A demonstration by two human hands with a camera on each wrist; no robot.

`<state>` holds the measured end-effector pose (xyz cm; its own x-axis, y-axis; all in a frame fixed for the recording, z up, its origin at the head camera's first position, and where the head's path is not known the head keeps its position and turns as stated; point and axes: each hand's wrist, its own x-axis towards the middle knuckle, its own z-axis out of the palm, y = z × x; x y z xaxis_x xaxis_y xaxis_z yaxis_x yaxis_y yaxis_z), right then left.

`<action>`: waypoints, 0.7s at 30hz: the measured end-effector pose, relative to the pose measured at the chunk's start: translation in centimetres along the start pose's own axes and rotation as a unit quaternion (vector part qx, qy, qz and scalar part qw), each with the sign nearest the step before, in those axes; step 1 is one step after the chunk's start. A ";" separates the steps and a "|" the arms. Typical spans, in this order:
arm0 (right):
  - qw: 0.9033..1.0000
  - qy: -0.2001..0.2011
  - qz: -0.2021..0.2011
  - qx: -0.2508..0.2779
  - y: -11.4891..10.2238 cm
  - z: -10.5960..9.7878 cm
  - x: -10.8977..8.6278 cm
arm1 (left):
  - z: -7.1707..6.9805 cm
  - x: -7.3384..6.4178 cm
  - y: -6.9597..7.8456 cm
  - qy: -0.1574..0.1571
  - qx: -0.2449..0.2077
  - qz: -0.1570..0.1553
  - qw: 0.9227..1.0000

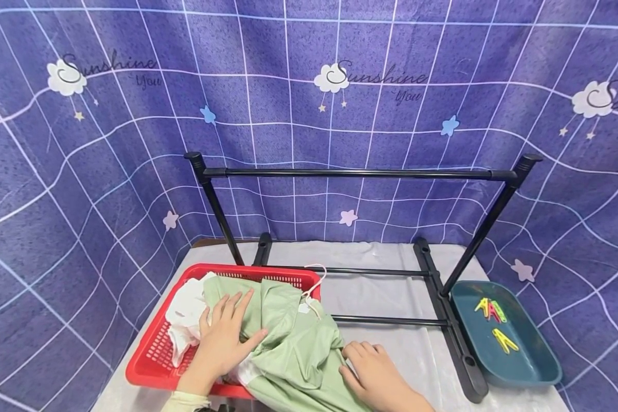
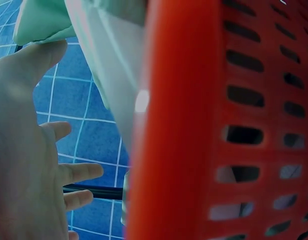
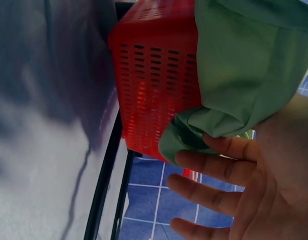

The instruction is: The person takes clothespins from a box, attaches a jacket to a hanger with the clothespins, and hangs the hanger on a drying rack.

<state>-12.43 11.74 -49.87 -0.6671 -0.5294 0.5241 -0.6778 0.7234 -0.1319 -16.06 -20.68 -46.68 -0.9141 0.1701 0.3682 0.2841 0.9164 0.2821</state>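
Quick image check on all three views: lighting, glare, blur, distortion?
Head: bright, even, mostly crisp; rack uprights splay outward, possibly wide-angle stretch. Left wrist: dimmer; basket rim looms close and soft, with a small white glare spot. Right wrist: dim; soft-edged shadows across the tablecloth, right hand shaded.

You're in a curtained-off spot, home or studio unclear: printed curtain (image 1: pixel 309 137), cloth-covered table (image 1: pixel 376 294), black rack (image 1: pixel 360 173), basket (image 1: pixel 154 375) of clothes (image 1: pixel 309 349), clothespins (image 1: pixel 503 340).

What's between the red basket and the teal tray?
Head view: green garment overhang, right hand, black rack's lower bars and one foot.
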 end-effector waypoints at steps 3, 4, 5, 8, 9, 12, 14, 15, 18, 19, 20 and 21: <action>1.000 -0.001 0.000 0.002 0.0 -0.1 0.1 | 0.0 -0.1 0.1 0.004 0.000 0.000 1.000; 1.000 0.001 -0.001 0.001 0.0 -0.1 0.1 | 0.0 -0.1 0.1 0.006 -0.001 0.000 1.000; 1.000 0.003 -0.002 0.000 0.0 -0.1 0.2 | 0.0 -0.2 0.1 0.007 0.000 0.000 1.000; 1.000 0.014 -0.006 -0.005 0.1 -0.1 0.3 | 0.0 -0.2 0.1 0.012 0.001 0.002 1.000; 1.000 0.018 -0.007 -0.006 0.2 -0.1 0.4 | 0.0 -0.2 0.1 0.014 0.002 0.003 1.000; 1.000 0.029 -0.010 -0.009 0.3 -0.1 0.6 | 0.0 -0.2 0.1 0.018 0.001 0.004 1.000; 0.999 0.033 -0.013 -0.009 0.4 -0.2 0.7 | 0.0 -0.1 0.1 0.018 0.000 0.004 1.000; 0.999 0.035 -0.013 -0.009 0.5 -0.2 0.8 | 0.0 -0.1 0.1 0.015 0.001 0.002 1.000; 0.999 0.040 -0.015 -0.014 0.7 -0.3 1.1 | 0.0 -0.1 0.1 0.010 -0.001 -0.001 1.000; 0.999 0.042 -0.016 -0.019 0.7 -0.3 1.1 | 0.0 -0.1 0.1 0.008 -0.001 -0.001 1.000; 0.999 0.045 -0.017 -0.021 0.8 -0.4 1.3 | 0.0 -0.1 0.1 0.006 0.000 -0.002 1.000; 0.998 0.049 -0.019 -0.025 0.8 -0.4 1.4 | 0.0 0.0 0.1 0.005 0.000 -0.003 1.000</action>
<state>-13.81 11.80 -48.86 -0.6063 -0.5132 0.6075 -0.6840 0.7262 -0.0691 -16.01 -20.61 -46.62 -0.9127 0.1617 0.3752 0.2791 0.9175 0.2834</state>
